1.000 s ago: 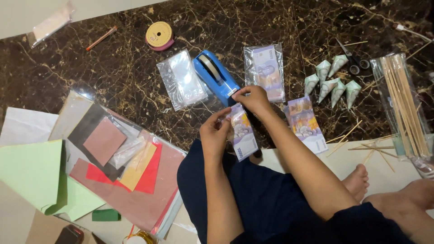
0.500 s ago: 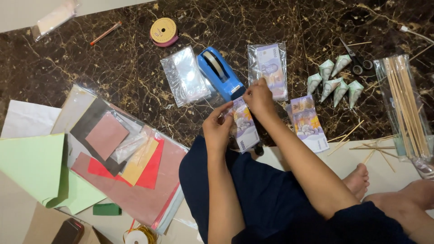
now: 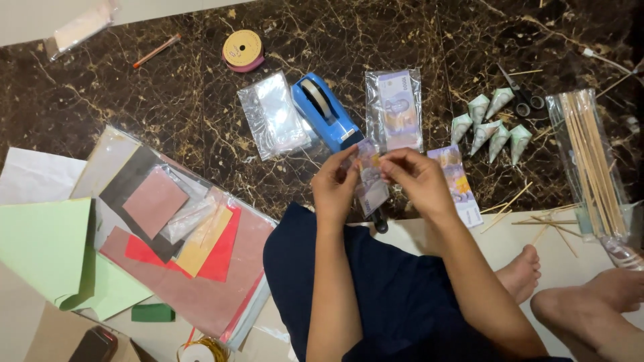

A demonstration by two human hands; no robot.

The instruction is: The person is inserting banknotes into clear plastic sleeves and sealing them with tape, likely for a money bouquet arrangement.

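Both of my hands hold one purple banknote in a clear sleeve above my lap. My left hand pinches its left edge and my right hand grips its top right part. Just beyond the note, on the dark marble floor, lies a blue tape dispenser. To the dispenser's right lies a second sleeved purple banknote, and a third banknote rests beside my right wrist.
Clear plastic sleeves lie left of the dispenser. Several banknotes folded into cones, scissors and a bag of wooden sticks sit at the right. Coloured paper sheets lie at the left, a ribbon spool at the top.
My right hand has come back from the tape dispenser to the top of the banknote. The camera view has shifted slightly.
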